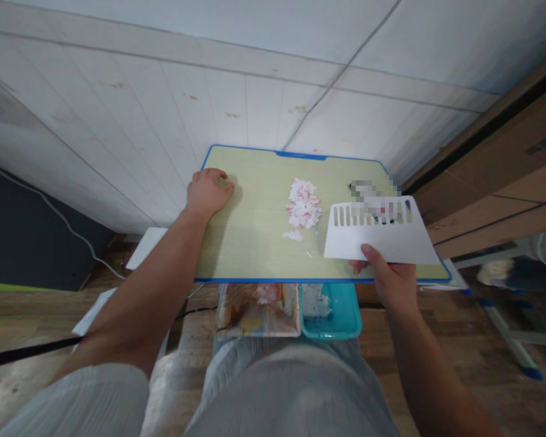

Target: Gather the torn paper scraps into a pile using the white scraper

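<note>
My right hand [394, 282] grips a white flat sheet [373, 244], thumb on top and fingers underneath, over the right part of the small table [250, 243]. A row of long slots runs along the sheet's far edge; whether it is paper or thin plastic I cannot tell. My left hand [209, 193] rests at the table's left edge, fingers loosely curled, with a gap between thumb and forefinger. Between the hands lies a heap of small white and pinkish scraps [304, 206]. Partly behind the sheet is a pixelated item [366, 189] I cannot make out.
Below the table's near edge stand a patterned box [259, 328] with pinkish bits inside and a turquoise tub [357, 318] holding pale pieces. A white wall [164, 121] with a hanging cable [327, 91] closes off the back. Stacked cardboard boxes [495, 182] stand at right.
</note>
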Demonstrator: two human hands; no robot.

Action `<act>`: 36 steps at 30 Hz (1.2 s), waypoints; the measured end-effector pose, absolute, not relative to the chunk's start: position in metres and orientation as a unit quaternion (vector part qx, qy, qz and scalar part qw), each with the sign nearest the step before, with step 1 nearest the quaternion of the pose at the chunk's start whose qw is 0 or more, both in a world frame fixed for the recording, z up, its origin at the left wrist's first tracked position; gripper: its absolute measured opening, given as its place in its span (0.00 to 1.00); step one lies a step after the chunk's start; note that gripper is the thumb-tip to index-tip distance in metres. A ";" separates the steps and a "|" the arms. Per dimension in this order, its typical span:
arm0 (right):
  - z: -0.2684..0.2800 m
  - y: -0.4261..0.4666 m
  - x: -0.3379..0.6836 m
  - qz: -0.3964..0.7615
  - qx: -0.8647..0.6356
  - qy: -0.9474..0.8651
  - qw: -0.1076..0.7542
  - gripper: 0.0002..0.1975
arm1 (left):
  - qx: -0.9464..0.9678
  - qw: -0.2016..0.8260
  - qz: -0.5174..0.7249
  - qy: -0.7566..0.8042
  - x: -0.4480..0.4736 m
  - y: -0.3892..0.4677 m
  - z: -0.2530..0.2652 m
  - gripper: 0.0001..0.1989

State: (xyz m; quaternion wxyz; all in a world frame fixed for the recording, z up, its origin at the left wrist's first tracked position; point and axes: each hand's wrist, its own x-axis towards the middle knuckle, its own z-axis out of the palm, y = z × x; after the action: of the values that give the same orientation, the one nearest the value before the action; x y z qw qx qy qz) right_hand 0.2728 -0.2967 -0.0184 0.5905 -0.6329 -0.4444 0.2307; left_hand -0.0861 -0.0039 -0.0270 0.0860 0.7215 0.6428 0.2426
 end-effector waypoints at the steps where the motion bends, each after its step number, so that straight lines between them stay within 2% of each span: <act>1: -0.019 -0.294 0.268 0.228 -0.633 -0.446 0.590 0.23 | 0.721 0.085 0.244 0.642 -0.086 -0.003 -0.028 0.23; 11: -0.038 -0.282 0.254 0.252 -0.629 -0.437 0.592 0.24 | 0.720 0.084 0.250 0.642 -0.086 -0.003 -0.029 0.23; 18: -0.023 -0.289 0.263 0.268 -0.623 -0.486 0.551 0.26 | 0.721 0.086 0.246 0.642 -0.087 -0.003 -0.028 0.23; 25: -0.011 -0.289 0.269 0.325 -0.610 -0.496 0.526 0.21 | 0.717 0.091 0.249 0.645 -0.085 -0.003 -0.028 0.22; 36: -0.021 -0.288 0.271 0.309 -0.592 -0.476 0.573 0.20 | 0.717 0.091 0.246 0.646 -0.086 -0.004 -0.028 0.22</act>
State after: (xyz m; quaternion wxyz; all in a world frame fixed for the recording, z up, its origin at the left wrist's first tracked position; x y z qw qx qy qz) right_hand 0.2710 -0.2881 -0.0213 0.5726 -0.5919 -0.4758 0.3089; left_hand -0.0856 -0.0036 -0.0280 0.0905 0.7171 0.6460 0.2455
